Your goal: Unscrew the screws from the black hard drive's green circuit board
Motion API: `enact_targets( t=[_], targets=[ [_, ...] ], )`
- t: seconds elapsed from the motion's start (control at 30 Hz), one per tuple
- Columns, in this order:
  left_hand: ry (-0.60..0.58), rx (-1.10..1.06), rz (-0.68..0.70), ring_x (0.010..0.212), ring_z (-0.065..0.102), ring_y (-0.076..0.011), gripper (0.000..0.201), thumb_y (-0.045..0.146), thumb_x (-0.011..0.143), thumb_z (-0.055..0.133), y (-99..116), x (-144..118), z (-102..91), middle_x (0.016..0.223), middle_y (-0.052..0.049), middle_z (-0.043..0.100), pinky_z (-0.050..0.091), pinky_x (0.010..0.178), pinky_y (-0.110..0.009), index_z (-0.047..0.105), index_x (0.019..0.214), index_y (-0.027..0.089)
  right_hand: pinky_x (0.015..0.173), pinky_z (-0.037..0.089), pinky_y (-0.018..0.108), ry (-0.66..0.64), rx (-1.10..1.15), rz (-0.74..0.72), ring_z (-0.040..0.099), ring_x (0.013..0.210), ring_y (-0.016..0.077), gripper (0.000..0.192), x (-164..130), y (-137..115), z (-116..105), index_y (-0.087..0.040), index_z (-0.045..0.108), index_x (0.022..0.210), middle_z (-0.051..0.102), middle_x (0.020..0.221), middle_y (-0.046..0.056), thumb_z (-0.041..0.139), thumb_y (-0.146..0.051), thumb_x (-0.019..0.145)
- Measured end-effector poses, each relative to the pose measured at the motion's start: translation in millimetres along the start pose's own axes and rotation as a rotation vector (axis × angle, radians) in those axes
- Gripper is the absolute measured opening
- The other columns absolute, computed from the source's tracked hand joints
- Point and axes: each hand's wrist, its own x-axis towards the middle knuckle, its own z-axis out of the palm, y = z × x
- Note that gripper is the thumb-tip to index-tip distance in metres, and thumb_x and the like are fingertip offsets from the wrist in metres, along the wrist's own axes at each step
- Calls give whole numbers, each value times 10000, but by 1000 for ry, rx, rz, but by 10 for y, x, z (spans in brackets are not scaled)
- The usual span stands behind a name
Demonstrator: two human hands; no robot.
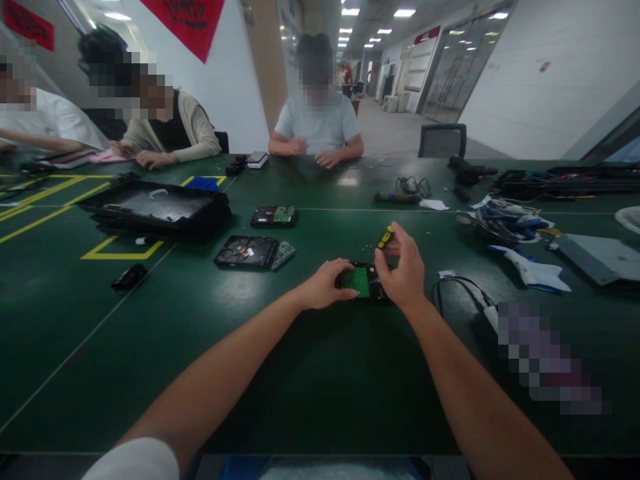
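A black hard drive (367,282) with a green circuit board facing up lies on the dark green table (280,373) in front of me. My left hand (326,284) rests on its left edge and grips it. My right hand (403,267) is over the drive's right side, closed around a small screwdriver with a yellow and black handle (385,237) that sticks up and away from me.
Two more hard drives (250,253) (274,215) lie to the left, beside a stack of black trays (155,208). Cables and tools (505,220) lie at the right, with a white power strip (493,313) near my right forearm. Three people sit along the far and left edges.
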Motion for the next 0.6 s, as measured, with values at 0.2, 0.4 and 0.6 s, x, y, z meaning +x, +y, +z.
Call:
enact_targets(
  t=[0.2,0.4,0.6],
  targets=[
    [-4,-8,-6,1347,511,-332,673,495,814,771,18,-3,-5,1496,-102,520,422,1135,-517,545,1404,262,809,655,440,-3,-14,4,677,932,227,644,-1,-5,-6,-273,368,1549,619,1259,122,614,-332,958],
    [-11,-8,-7,1347,513,-329,686,504,814,769,29,-9,-20,1508,-109,511,413,1145,-512,541,1412,256,853,646,449,-5,-10,10,685,943,224,667,-11,-5,5,-272,340,1569,612,1308,126,600,-287,955],
    [5,-9,8,1335,530,-327,672,499,819,765,25,-5,-11,1497,-112,526,414,1140,-511,549,1407,254,831,644,472,5,-27,19,677,877,223,661,-5,8,6,-285,355,1562,627,1230,117,610,-337,955]
  ],
)
